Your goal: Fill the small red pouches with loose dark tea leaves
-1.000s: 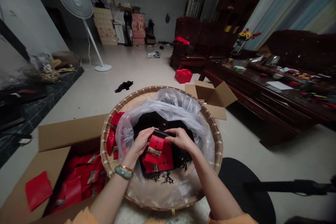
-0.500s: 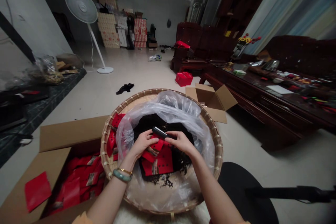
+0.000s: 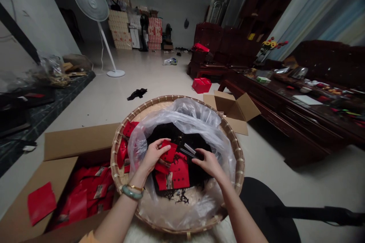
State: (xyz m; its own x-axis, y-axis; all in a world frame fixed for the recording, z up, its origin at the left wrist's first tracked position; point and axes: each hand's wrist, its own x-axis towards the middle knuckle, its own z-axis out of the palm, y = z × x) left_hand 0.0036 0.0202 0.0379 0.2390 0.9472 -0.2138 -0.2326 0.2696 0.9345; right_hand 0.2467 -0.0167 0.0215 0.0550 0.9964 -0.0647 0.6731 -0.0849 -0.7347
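Note:
My left hand [image 3: 155, 155] is closed on the upper part of a small red packet [image 3: 169, 152], tilted over the basket. A jade-green bangle and a gold one circle the left wrist. My right hand [image 3: 207, 162] grips a small black stapler-like hand tool [image 3: 190, 149] with a silver strip; its two arms look parted, just right of the packet. Below both hands lies a larger red packet [image 3: 180, 174] with a printed picture. Dark shredded dried stuff [image 3: 162, 132] fills a clear plastic bag [image 3: 228, 152] that lines the round woven basket [image 3: 238, 152].
An open carton [image 3: 61, 176] of red packets is at left, one packet [image 3: 42, 202] on its flap. More red packets [image 3: 122, 152] lie along the basket's left side. Another open carton [image 3: 239, 112] sits beyond the basket. A black round base [image 3: 265, 212] with a pole stands at right.
My right hand has drawn the black tool to the right, off the red packet's top edge, and its arms now look apart. My left hand still holds the packet. The view has shifted slightly.

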